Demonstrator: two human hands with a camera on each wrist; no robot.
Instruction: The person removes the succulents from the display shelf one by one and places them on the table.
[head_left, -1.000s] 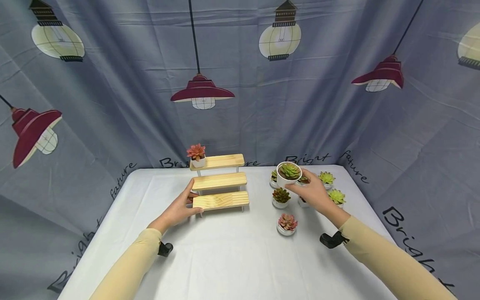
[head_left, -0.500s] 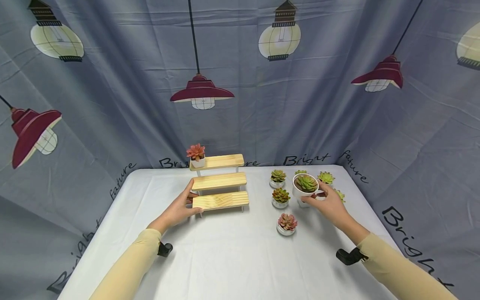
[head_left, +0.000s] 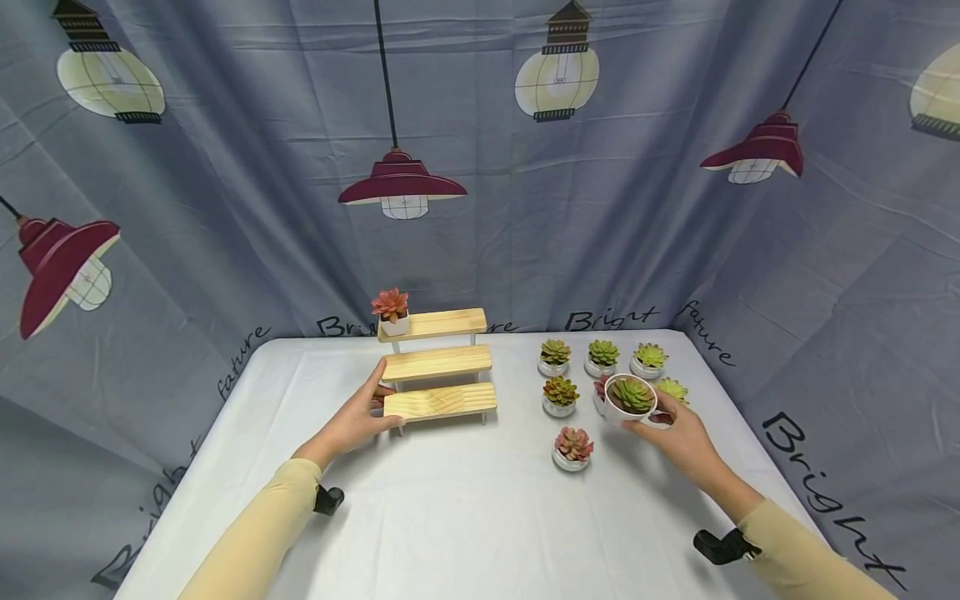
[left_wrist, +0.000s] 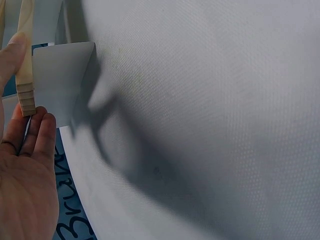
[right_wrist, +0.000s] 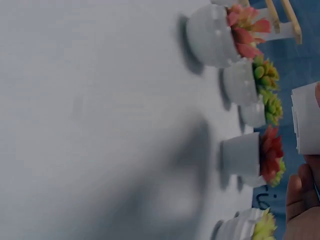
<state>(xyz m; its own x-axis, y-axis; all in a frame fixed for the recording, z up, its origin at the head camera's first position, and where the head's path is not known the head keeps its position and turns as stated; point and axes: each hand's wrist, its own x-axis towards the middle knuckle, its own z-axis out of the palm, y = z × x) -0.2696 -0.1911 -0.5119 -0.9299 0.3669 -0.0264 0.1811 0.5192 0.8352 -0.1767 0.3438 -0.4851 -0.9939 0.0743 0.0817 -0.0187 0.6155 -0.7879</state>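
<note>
My right hand (head_left: 678, 437) grips a white pot with a green succulent (head_left: 632, 396), raised above the table on the right. In the right wrist view, only part of the white pot (right_wrist: 306, 120) shows at the right edge, with fingers beneath it. My left hand (head_left: 356, 421) holds the left end of a three-tier wooden display stand (head_left: 438, 402). Its thumb lies at the lowest board and the forefinger reaches the middle one. In the left wrist view, thumb and fingers (left_wrist: 45, 132) lie on either side of a board's end (left_wrist: 26, 97). A coral succulent (head_left: 391, 307) stands on the top tier.
Several potted succulents stand on the right: a pink one (head_left: 573, 446) nearest me, a dark green one (head_left: 560, 392), and others in the back row, including a green one (head_left: 603, 353). A red one (right_wrist: 271, 152) is partly hidden behind the held pot. A printed curtain (head_left: 480, 250) hangs behind the table.
My right hand has carried the potted green succulent rightward and toward me, uncovering the back-row pots. My left hand stays at the stand.
</note>
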